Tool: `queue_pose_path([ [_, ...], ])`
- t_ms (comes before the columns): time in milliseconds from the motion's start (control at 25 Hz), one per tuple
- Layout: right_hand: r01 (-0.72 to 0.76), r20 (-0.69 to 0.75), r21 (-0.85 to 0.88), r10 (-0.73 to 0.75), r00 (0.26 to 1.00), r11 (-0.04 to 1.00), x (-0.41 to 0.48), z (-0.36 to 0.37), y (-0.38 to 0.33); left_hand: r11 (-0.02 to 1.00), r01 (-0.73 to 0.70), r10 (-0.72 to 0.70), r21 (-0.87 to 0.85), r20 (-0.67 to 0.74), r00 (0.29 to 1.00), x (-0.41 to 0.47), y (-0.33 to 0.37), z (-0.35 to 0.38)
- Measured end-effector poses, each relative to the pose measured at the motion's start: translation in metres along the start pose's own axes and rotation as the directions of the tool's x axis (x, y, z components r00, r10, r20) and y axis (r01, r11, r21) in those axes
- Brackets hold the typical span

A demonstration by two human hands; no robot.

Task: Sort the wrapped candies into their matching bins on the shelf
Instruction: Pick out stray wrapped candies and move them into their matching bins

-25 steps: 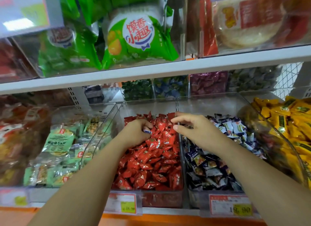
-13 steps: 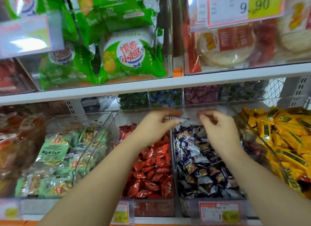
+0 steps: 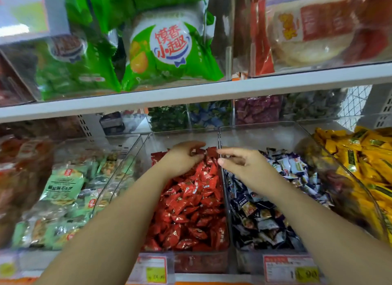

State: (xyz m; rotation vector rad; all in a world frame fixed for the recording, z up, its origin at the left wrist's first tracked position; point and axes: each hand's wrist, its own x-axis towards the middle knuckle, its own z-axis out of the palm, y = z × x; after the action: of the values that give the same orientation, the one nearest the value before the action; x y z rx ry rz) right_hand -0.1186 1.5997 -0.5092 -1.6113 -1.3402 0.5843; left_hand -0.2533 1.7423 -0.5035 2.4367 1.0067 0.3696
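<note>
Half a second ago my left hand (image 3: 180, 159) reached across the divider (image 3: 219, 136) to the blue-and-white candies (image 3: 265, 210). Now it is back over the far end of the red candies (image 3: 191, 210) in the middle bin (image 3: 182, 136), and my right hand (image 3: 246, 165) has slid left until its fingers cross the divider. My left fingers and thumb curl down onto the red wrappers, though I cannot tell whether they pinch one, while my right thumb and forefinger stand apart, holding nothing.
</note>
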Motion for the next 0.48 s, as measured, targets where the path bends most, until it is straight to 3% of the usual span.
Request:
queue_pose_path([
  [80, -0.009, 0.002, 0.020, 0.009, 1.000, 1.000, 0.001, -0.002, 0.000, 0.995, -0.022, 0.001, 0.098, 0.202, 0.979, 0.006, 0.006, 0.005],
  [200, -0.015, 0.010, -0.016, 0.015, 1.000, 1.000, 0.002, -0.003, -0.001, 0.982, -0.065, -0.029, 0.179, 0.476, 0.879, 0.000, 0.009, -0.002],
  [480, -0.023, 0.038, -0.072, 0.026, 0.999, 0.997, -0.007, -0.004, -0.014, 0.975, -0.006, -0.140, 0.221, 0.638, 0.758, -0.054, 0.001, -0.042],
])
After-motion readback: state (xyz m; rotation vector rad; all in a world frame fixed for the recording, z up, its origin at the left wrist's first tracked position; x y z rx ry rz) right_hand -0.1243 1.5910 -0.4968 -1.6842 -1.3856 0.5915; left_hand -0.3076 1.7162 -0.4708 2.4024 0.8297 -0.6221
